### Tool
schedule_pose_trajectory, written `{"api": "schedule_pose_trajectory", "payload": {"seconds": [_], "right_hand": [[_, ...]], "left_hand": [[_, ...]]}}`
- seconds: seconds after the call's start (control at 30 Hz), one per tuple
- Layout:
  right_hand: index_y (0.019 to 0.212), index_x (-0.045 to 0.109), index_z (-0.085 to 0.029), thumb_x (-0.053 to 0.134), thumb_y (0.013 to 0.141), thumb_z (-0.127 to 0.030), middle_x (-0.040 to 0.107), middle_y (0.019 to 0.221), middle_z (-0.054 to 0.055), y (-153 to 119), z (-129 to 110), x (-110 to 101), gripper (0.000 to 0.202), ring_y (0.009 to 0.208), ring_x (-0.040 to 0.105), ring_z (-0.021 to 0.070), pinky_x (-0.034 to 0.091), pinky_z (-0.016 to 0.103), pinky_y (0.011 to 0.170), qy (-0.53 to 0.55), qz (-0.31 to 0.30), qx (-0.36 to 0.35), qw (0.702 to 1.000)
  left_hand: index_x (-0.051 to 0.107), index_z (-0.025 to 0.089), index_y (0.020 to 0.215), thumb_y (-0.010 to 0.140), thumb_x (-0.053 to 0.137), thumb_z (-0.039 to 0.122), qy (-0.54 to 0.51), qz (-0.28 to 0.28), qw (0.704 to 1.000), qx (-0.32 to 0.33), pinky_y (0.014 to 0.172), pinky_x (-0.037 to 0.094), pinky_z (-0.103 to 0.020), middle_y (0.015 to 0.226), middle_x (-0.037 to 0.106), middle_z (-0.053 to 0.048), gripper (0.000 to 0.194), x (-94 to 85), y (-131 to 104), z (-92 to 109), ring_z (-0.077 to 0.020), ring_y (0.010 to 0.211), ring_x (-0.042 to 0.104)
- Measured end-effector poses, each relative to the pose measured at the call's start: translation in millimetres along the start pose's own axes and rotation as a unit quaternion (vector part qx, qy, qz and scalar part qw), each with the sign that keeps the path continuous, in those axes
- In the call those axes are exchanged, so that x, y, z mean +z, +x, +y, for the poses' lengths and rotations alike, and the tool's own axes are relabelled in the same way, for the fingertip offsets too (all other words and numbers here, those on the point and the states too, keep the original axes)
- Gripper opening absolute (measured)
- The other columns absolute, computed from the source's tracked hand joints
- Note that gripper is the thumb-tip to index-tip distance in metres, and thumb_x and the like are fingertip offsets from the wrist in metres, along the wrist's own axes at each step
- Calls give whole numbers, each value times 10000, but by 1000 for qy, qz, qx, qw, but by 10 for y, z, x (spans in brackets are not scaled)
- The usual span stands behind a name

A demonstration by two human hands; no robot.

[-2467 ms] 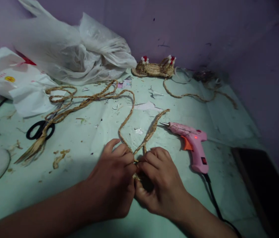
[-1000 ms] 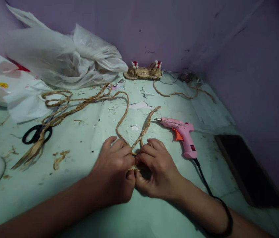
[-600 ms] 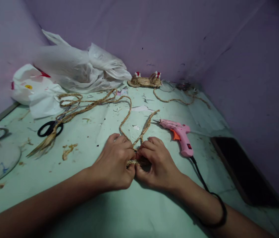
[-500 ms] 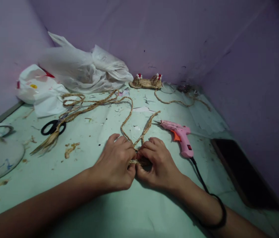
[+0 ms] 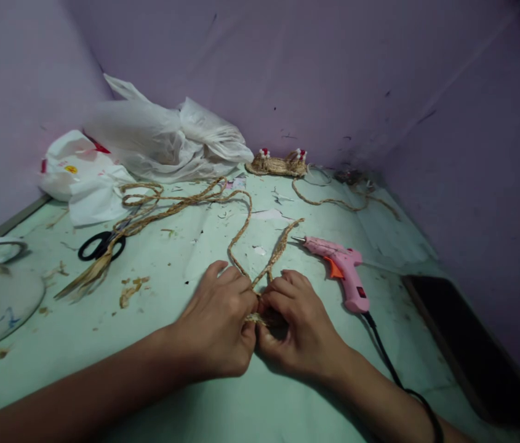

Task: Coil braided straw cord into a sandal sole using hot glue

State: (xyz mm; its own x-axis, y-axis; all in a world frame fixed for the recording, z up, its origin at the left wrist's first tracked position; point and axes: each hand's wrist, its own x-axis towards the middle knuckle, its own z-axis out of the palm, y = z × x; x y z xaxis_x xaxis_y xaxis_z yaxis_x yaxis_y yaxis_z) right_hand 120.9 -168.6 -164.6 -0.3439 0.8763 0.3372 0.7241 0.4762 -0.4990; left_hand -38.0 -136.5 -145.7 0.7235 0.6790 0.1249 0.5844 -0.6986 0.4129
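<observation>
Side by side at the front of the table, my left hand (image 5: 223,323) and my right hand (image 5: 294,323) are both closed on a braided straw-coloured rope (image 5: 240,237). Fingers and thumbs pinch it, and a short piece shows between them. Most of the gripped part is hidden by the fingers. From the hands one strand runs back and left to a loose bundle, while a thicker braided end (image 5: 282,246) points back and right. To the right of my right hand lies a pink hot glue gun (image 5: 340,264) with an orange trigger.
Black-handled scissors (image 5: 98,246) lie partly under the rope bundle. White plastic bags (image 5: 167,138) and a woven piece with red and white beads (image 5: 278,165) stand by the wall. A dark phone-like slab (image 5: 467,351) lies right, a white rounded object (image 5: 1,301) left.
The whole view has shifted, so everything sits slightly lower in the picture. Both hands keep their hold on the rope, with hardly any visible movement.
</observation>
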Motion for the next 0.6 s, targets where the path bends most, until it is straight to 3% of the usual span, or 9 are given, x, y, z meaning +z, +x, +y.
{"api": "schedule_pose_trajectory", "payload": {"seconds": [0.3,0.6], "right_hand": [[599,496,-179,512,599,-150,473,651,16,-6,-20,18,33,684,400,181,314,346,635,16,4,13,1000],[602,515,-161,522,601,-137,492,648,28,-27,-26,27,25,678,401,176,312,347,643,27,1,19,999]], "left_hand": [[532,167,614,614,540,129,-46,46,997,32,880,353,-442,702,567,-35,38,50,-13,-17,-208,800,491],[537,152,597,592,535,115,-74,53,995,37,873,343,-428,634,547,-21,37,78,-9,-42,-187,758,484]]}}
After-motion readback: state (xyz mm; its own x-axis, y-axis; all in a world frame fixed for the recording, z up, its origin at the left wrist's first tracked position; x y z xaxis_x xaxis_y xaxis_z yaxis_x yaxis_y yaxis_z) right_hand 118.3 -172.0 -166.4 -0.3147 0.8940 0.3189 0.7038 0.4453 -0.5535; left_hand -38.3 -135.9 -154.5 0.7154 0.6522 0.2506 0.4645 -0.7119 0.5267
